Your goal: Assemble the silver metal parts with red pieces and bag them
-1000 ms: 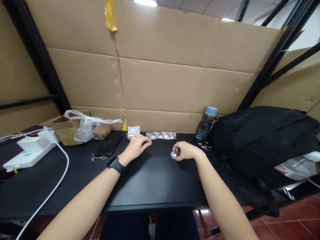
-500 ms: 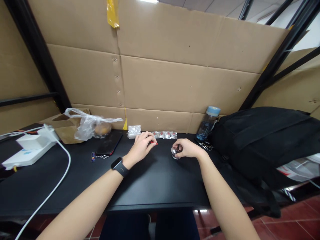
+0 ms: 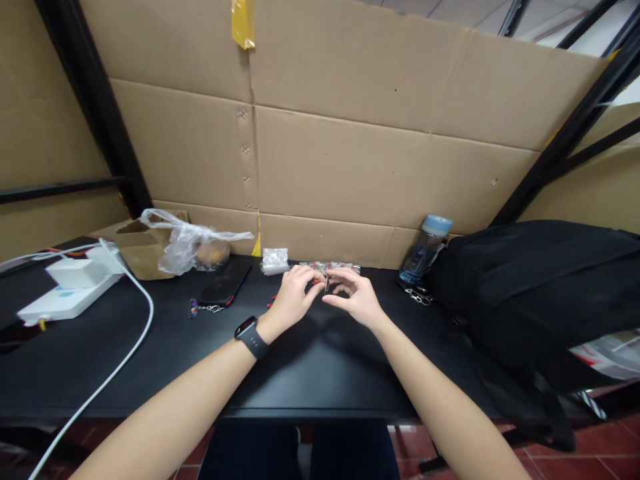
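The small shiny piece is pinched between the closed fingertips of the left hand and the right hand. It is held just above the black table, in front of a row of clear packets.

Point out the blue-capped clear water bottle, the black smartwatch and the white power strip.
Blue-capped clear water bottle (image 3: 421, 259): head view, clear body.
Black smartwatch (image 3: 251, 334): head view, watch body.
White power strip (image 3: 50, 308): head view, top face.
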`<state>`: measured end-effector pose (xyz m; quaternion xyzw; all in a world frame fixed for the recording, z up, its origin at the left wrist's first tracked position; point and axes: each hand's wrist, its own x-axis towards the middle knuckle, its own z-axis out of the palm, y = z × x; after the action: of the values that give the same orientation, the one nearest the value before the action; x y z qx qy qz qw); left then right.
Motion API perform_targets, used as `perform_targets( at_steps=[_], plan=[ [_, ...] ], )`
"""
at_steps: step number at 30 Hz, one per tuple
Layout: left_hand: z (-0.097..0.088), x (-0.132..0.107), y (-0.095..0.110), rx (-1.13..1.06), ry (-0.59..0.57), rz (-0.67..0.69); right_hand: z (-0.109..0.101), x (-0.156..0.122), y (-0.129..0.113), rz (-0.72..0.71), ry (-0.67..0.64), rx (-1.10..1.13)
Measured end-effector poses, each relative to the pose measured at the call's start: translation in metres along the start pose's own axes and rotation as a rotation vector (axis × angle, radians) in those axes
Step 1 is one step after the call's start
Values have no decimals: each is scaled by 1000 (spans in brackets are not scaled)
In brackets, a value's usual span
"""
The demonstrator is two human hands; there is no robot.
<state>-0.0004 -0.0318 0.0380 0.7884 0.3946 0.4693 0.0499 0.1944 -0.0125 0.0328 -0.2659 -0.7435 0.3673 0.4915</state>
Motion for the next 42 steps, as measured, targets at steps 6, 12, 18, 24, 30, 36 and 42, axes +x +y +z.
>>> perform_targets(
  at_steps=[6, 12, 18, 24, 30, 36, 42],
  plan=[
    [0, 1, 1, -55, 1, 17, 2, -1, -1, 16, 31, 22],
    [1, 0, -1, -120, -9, 29, 7, -1, -3, 32, 37, 42],
    [2, 0, -2, -106, 8, 22, 6, 1, -3, 86, 73, 94],
    [-2, 1, 3, -108, 3, 40, 2, 2, -7, 86, 12, -45],
    [-1, 0, 2, -210, -39, 27, 0, 3, -3, 144, 6, 9],
    [5, -4, 0, -301, -86, 36, -4, 1, -1, 142, -13, -187],
    [10, -6, 3, -286, -112, -6, -6, 1, -2, 133, -27, -295]
  ],
)
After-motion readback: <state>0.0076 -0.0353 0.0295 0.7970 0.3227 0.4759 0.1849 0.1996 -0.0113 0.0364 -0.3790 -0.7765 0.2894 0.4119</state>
